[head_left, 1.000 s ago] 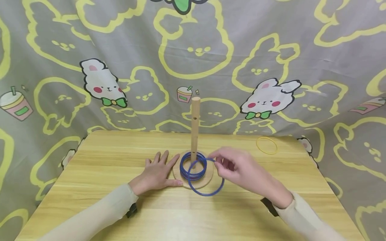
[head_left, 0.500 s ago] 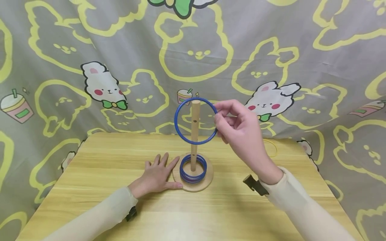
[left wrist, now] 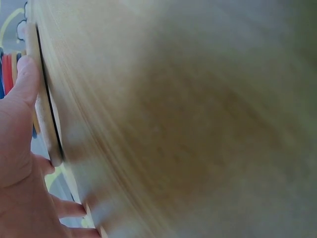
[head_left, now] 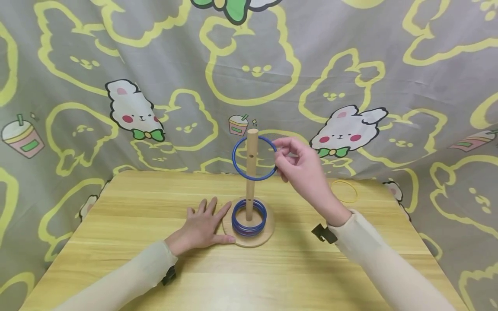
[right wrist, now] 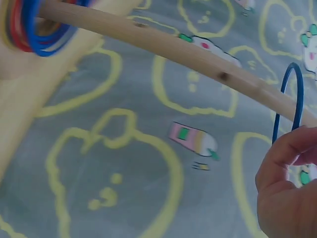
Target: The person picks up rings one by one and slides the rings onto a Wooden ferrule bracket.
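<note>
My right hand (head_left: 301, 166) pinches a blue ring (head_left: 234, 166) at its right side, between thumb and fingers. The ring circles the upper part of a wooden post (head_left: 250, 188), its near edge passing in front of the wood. In the right wrist view the blue ring (right wrist: 299, 94) is also around the post (right wrist: 183, 52). Low on the post lies a stack of rings (head_left: 249, 233), blue on top, with red and tan showing in the wrist views. My left hand (head_left: 200, 226) lies with spread fingers, its thumb touching the rim of the round wooden base (head_left: 268, 231).
A thin yellow ring (head_left: 355, 194) lies on the wooden table (head_left: 136, 216) at the back right. Behind the table hangs a grey curtain (head_left: 186, 56) with rabbit prints.
My right hand has lifted the blue ring from beside the stack to the post's top, then lowered it slightly so the post passes through it. My left hand has stayed put.
</note>
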### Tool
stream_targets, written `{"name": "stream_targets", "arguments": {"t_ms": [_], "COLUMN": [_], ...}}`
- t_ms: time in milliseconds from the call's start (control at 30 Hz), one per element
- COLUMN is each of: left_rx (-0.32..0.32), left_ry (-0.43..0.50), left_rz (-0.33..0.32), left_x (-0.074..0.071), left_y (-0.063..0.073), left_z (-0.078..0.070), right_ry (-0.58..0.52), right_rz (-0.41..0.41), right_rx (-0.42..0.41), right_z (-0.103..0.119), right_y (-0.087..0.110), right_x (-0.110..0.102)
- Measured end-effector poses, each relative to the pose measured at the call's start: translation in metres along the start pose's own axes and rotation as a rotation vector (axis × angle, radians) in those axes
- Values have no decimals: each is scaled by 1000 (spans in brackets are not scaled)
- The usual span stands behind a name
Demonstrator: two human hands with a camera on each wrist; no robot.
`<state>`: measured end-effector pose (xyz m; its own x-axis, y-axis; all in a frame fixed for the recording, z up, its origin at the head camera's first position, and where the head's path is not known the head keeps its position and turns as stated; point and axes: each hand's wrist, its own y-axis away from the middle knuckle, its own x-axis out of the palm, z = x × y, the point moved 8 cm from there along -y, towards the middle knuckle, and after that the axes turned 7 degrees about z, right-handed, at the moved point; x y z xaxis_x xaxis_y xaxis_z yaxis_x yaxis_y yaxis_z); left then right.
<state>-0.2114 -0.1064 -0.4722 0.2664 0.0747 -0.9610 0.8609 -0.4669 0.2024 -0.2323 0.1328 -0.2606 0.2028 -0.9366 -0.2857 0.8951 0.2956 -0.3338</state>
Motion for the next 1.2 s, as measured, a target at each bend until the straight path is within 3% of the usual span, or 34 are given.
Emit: {"name": "stream_targets", "arguments": {"t_ms": [167,533,933,1200], "left_rx": [9,-1,-1,-9], "left_ry": [2,-11,-9,5], "left_rz": [-19,7,-2,9], "left_x": [3,0,0,-1], "left_y": [-1,-1,-1,0], "left_z": [0,-2,-1,-1], "right_ry": [35,55,74,133], "right_rz": [52,147,204,260], "right_rx": [61,187,295,325], "right_z": [-27,-81,-124,-150], "right_y": [3,18,39,49], "right_x": [10,38,60,63]}}
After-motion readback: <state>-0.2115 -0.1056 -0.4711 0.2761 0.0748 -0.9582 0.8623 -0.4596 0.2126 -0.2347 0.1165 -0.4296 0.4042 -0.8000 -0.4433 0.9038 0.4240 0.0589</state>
